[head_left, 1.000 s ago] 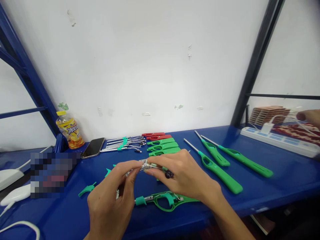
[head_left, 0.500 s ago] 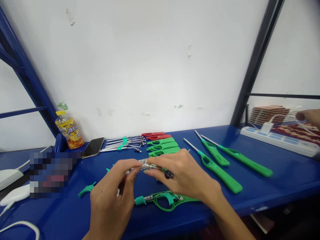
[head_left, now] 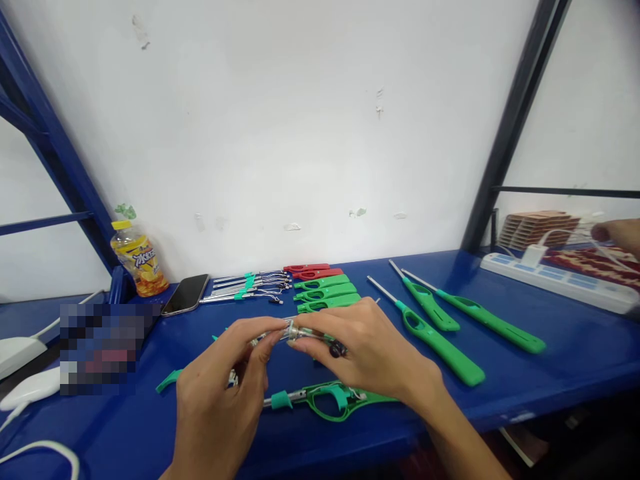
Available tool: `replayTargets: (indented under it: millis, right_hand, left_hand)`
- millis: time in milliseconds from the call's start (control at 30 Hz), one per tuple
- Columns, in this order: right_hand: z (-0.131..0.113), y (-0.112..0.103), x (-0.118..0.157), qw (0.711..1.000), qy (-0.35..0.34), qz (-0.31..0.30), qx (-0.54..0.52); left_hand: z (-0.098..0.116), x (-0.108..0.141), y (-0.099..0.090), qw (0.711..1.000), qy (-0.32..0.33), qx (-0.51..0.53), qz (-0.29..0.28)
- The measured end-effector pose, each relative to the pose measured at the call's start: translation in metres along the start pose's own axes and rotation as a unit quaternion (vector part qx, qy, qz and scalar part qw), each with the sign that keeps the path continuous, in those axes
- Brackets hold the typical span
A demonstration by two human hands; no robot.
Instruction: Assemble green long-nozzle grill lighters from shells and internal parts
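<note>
A small clear part with a metal fitting (head_left: 292, 331) is pinched between my two hands above the table. On its left end press the thumb and forefinger of my left hand (head_left: 220, 393). My right hand (head_left: 367, 350) grips the other side, and a small black round piece (head_left: 337, 349) shows under its fingers. Below my hands lies an opened green gas lighter (head_left: 345, 403) with a teal trigger and collar; my right hand hides part of it. A loose teal trigger (head_left: 169, 381) rests left of my left hand.
Green handle shells (head_left: 327, 292) and red ones (head_left: 317, 274) lie behind my hands, beside several metal lighter rods (head_left: 245, 287). Three assembled green lighters (head_left: 443, 347) are to the right. A phone (head_left: 186, 295), bottle (head_left: 140, 260) and power strip (head_left: 560, 280) stand farther out. Another person's hand (head_left: 620, 237) appears at right.
My left hand has shifted very slightly left and down, covering more of the loose teal trigger. Both hands keep their pinch on the small clear part.
</note>
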State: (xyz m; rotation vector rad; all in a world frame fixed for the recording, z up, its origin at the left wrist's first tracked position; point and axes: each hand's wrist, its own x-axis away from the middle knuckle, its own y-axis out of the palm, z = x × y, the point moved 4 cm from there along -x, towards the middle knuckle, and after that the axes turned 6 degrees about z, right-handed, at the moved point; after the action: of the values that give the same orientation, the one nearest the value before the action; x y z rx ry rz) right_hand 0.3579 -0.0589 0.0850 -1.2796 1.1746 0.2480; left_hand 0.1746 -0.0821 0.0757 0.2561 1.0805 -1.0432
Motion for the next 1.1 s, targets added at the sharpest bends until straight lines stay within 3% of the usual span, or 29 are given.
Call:
replayTargets:
  millis: [200, 300, 367, 500, 567, 633, 800, 933, 1100]
  right_hand:
    - [0.01, -0.003, -0.001, 0.995, 0.092, 0.014, 0.027]
    - [0.017, -0.008, -0.002, 0.988, 0.144, 0.033, 0.052]
    - [0.02, -0.013, -0.003, 0.983, 0.172, 0.05, 0.03]
    - [0.024, -0.029, -0.002, 0.974, 0.214, 0.073, 0.025]
    - [0.026, -0.036, 0.004, 0.973, 0.217, 0.047, 0.062]
    - [0.028, -0.038, 0.017, 0.974, 0.212, -0.025, 0.074]
    - [0.034, -0.032, 0.064, 0.957, 0.219, -0.185, 0.051]
    - [0.041, -0.024, 0.086, 0.95, 0.225, -0.216, 0.006]
    - [0.042, -0.016, 0.087, 0.958, 0.173, -0.23, 0.017]
  left_hand:
    - [0.004, 0.0, 0.0, 0.997, 0.061, -0.036, 0.013]
    - [0.003, 0.004, 0.006, 0.993, 0.106, -0.049, -0.007]
    - [0.001, 0.008, 0.014, 0.988, 0.135, -0.053, -0.061]
    - [-0.003, 0.019, 0.031, 0.955, 0.17, -0.101, -0.223]
    - [-0.004, 0.025, 0.035, 0.934, 0.179, -0.124, -0.283]
    - [-0.006, 0.028, 0.036, 0.917, 0.175, -0.133, -0.332]
    - [-0.022, 0.026, 0.037, 0.881, 0.072, -0.16, -0.439]
    - [-0.033, 0.021, 0.039, 0.868, 0.006, -0.171, -0.467]
    - [-0.026, 0.028, 0.048, 0.871, 0.006, -0.156, -0.466]
